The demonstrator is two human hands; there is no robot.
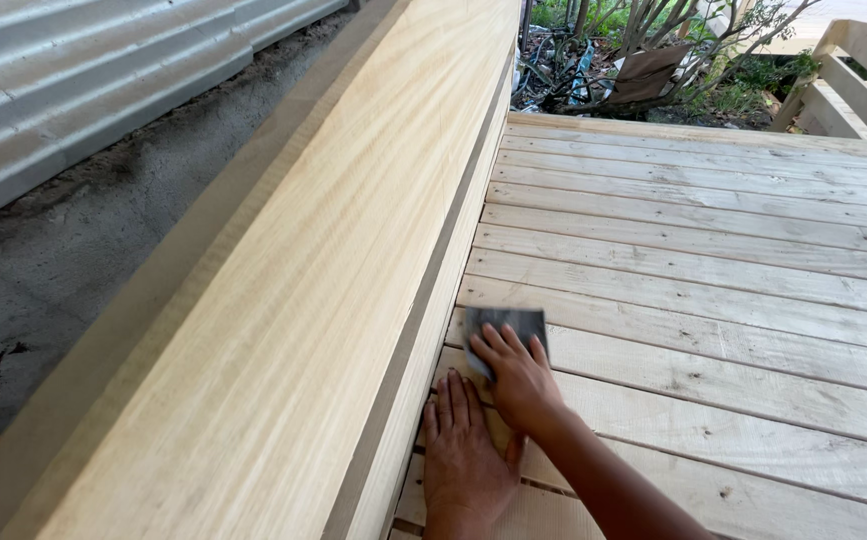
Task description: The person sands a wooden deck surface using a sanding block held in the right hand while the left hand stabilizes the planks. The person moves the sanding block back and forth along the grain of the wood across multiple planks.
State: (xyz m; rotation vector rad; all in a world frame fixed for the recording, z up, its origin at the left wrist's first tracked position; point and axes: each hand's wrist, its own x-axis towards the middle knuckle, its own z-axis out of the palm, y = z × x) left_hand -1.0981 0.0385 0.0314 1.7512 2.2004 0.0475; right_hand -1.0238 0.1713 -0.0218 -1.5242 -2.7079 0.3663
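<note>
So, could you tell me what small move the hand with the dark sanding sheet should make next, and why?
Probably a short stroke forward along the same slat, following the grain. The right hand presses the sanding sheet flat on that board beside the tall side plank, and the slat runs on ahead of the sheet. The left hand lies flat on the slats just behind, braced for such a stroke.

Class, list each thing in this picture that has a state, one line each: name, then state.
Right hand: pressing grey sandpaper sheet flat on slatted wooden surface.
Left hand: flat, fingers together, palm down on slats.
Long pale board: on edge, beside slats.
</note>
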